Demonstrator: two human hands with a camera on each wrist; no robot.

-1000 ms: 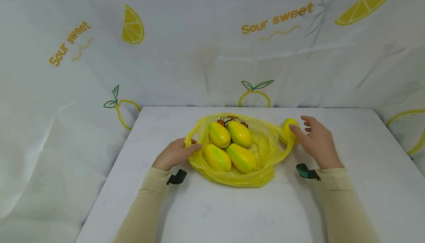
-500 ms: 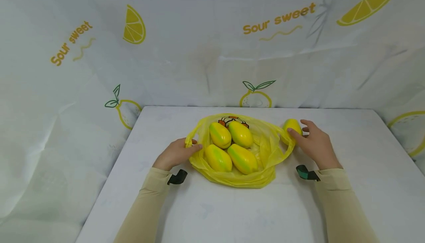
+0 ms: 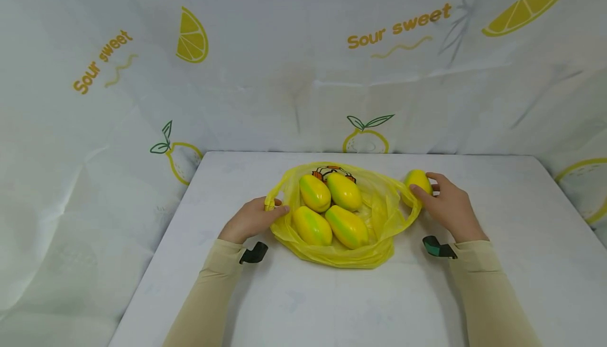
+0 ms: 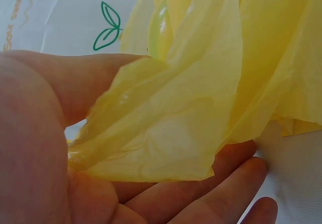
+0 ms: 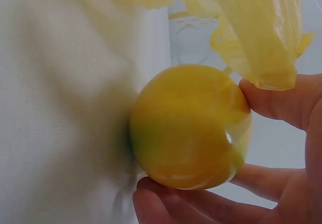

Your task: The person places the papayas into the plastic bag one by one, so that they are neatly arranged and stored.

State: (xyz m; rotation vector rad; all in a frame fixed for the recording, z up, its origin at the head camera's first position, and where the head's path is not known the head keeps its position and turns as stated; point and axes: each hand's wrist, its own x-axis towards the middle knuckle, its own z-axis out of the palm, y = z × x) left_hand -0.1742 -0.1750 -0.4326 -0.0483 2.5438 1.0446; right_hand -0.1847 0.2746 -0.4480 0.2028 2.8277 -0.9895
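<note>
A yellow plastic bag [image 3: 374,260] lies with its mouth spread on the table, several glossy yellow-green mangoes [image 3: 348,227] inside. My left hand [image 3: 248,219] holds its left handle, thumb in front and fingers behind; in the left wrist view, the thin plastic [image 4: 166,128] covers part of the thumb and fingers. Beyond the bag's right side, my right hand [image 3: 450,205] grips another mango [image 3: 417,178] between thumb and fingers. The right wrist view shows this mango [image 5: 191,128] close to the white tabletop, and the bag's right handle [image 5: 256,38] hangs by the thumb.
The white table [image 3: 303,305] ends at a back edge just behind the bag. Past it stands a pale cloth backdrop [image 3: 265,83] printed with lemons and lettering. A dark wrist mount [image 3: 438,247] sits by the right cuff, another [image 3: 253,253] by the left.
My right hand's fingers have closed in around the mango outside the bag, moving slightly left onto it. My left hand and the bag have stayed almost still.
</note>
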